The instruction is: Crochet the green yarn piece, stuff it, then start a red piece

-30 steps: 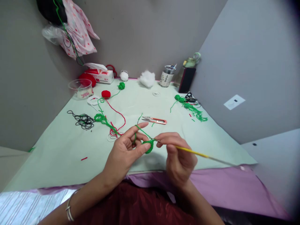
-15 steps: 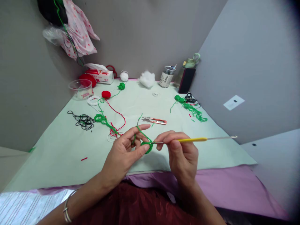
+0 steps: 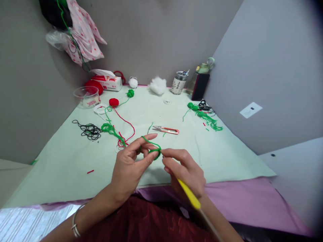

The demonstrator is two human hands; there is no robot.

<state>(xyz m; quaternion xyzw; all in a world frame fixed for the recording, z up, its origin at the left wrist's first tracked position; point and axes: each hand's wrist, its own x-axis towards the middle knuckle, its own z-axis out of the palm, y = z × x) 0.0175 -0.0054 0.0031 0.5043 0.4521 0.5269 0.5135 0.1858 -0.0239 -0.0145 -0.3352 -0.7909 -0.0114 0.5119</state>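
Between the thumb and fingers of my left hand is a small green crocheted piece. A green strand runs from it over my raised left index finger. My right hand is closed around a crochet hook with a yellow handle; the handle slants down toward me, and its far metal end runs over my right forearm. The hook's working tip is hidden at the green piece, where my right fingertips nearly meet it. Orange-handled thread snips lie just beyond my hands.
Tangled black yarn, green yarn and a red ball lie left. Behind are a tissue box, white stuffing and a pen cup. A phone and more green yarn are at right.
The yellow handle has swung from pointing right to pointing down toward me. My right hand has turned and lowered, and my left hand with the green piece has shifted slightly left and up.
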